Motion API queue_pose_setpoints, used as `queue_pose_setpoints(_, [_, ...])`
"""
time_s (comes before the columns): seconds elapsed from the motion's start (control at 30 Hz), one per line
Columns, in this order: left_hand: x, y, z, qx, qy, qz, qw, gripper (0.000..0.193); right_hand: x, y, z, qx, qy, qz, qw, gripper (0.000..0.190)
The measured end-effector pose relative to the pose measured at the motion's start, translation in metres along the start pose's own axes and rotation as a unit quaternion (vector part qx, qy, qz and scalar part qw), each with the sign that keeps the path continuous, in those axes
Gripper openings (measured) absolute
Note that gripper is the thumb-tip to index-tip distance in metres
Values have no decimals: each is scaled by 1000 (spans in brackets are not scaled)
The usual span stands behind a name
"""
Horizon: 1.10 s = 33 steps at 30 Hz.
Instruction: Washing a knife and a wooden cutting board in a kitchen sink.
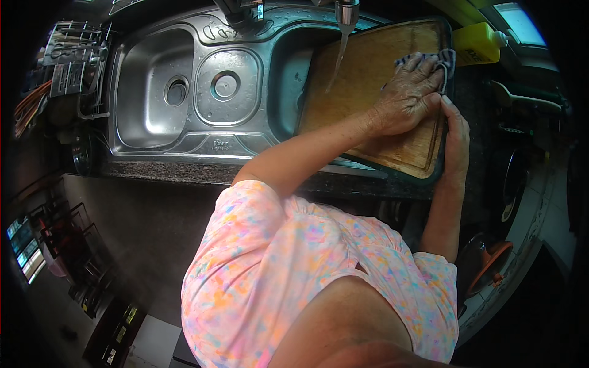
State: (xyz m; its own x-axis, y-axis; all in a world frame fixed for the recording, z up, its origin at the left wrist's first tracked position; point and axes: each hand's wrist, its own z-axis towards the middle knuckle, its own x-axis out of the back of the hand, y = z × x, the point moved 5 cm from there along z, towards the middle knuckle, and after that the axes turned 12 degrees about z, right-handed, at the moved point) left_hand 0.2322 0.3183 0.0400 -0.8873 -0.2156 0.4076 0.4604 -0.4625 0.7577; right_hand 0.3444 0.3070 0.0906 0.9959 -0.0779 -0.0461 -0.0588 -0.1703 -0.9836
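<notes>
A wooden cutting board (pixel 354 78) with a dark rim and a groove near its edge lies tilted over the right basin of a stainless steel sink (pixel 230 147). My left hand (pixel 412 94) reaches across and presses a striped dishcloth (pixel 447 60) onto the board's upper right part. Along the right edge, my right hand (pixel 455 133) holds the board's rim, its fingertips close to the left hand. Above the board, a thin stream of water runs from the faucet spout (pixel 347 16).
Left of the board are a ribbed-free round-drain center section (pixel 228 86) and a left basin (pixel 152 115). A yellow bottle (pixel 478 43) lies beyond the board's right corner. A wire dish rack (pixel 78 60) with utensils stands far left. Pans (pixel 487 267) sit at right.
</notes>
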Motion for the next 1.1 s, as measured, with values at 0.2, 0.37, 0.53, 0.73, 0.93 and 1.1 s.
queue_pose_setpoints(0.2, [-13,-146,-48,184,-31,-2,982,45,8,7,-4,-97,-24,-5,995,28])
queue_pose_setpoints(0.37, [1,-214,-114,348,-19,-9,937,44,-1,0,-6,-74,-60,-50,994,29])
queue_pose_setpoints(0.53, [2,-58,-77,168,-48,28,984,46,4,9,-2,-113,-32,1,993,31])
queue_pose_setpoints(0.73, [15,38,-80,28,-102,-48,993,53,11,26,5,-164,-45,176,970,33])
queue_pose_setpoints(0.93, [23,-78,-175,399,-170,-2,901,63,13,20,-1,-148,-65,86,983,24])
queue_pose_setpoints(1.1, [15,-101,-166,563,-172,-36,808,72,6,19,2,-118,-53,45,991,24])
